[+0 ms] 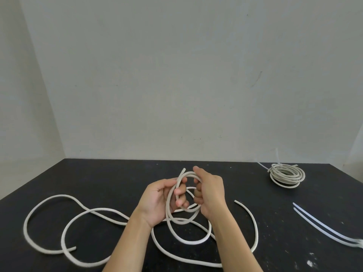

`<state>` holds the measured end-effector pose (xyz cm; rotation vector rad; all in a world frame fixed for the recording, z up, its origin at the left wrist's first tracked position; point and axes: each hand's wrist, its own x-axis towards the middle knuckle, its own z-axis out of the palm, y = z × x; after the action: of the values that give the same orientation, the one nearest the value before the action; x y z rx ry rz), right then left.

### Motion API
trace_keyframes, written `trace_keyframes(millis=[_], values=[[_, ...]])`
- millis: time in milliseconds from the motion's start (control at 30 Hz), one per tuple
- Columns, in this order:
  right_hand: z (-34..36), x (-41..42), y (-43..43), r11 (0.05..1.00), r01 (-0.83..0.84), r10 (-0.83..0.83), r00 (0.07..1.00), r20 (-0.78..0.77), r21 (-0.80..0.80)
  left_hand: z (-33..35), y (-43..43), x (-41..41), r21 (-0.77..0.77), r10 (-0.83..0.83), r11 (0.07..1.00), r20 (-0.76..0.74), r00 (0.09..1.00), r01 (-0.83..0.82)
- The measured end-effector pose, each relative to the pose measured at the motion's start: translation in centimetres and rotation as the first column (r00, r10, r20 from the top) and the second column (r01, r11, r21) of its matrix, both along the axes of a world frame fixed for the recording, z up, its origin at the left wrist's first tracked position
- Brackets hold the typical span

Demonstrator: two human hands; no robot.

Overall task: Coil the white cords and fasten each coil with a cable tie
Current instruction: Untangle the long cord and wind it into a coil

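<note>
A small coil of white cord [170, 201] is raised above the middle of the black table [275, 222], with a couple of loops in it. My left hand [159, 203], palm up, holds the loops with curled fingers. My right hand [211, 193] grips the coil's right side, fingers wrapped round the cord. The rest of this cord [188, 242] trails off in loose curves over the table. One more loose white cord [49, 199] lies in wide bends at the left. A finished coil [287, 175] with a cable tie sticking up from it sits at the back right.
Two spare white cable ties [322, 227] lie side by side at the right, near the table's edge. A pale wall stands close behind the table, whose back edge runs just beyond my hands.
</note>
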<state>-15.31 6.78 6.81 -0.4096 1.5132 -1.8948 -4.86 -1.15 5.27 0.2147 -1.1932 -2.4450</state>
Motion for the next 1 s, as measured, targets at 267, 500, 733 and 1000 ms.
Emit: trace_keyframes(millis=[267, 500, 733, 1000], values=[[-0.5, 0.4, -0.5, 0.970, -0.201, 0.205, 0.979, 0.018, -0.138, 0.0, -0.9, 0.0, 0.056, 0.124, 0.990, 0.058, 0.991, -0.127], [-1.5, 1.0, -0.9, 0.939, -0.243, 0.302, 0.921, 0.245, -0.242, -0.4, -0.7, -1.0, 0.221, 0.433, 0.883, -0.041, 0.901, -0.414], [-0.7, 1.4, -1.0, 0.971, 0.163, -0.084, 0.916, 0.392, -0.172, 0.1, 0.2, -0.8, 0.071, 0.199, 0.978, -0.038, 0.979, -0.196], [-0.2, 0.6, -0.4, 0.976, 0.145, -0.084, 0.939, 0.332, -0.164, 0.1, 1.3, -1.5, 0.065, 0.220, 0.974, -0.011, 0.975, -0.219]])
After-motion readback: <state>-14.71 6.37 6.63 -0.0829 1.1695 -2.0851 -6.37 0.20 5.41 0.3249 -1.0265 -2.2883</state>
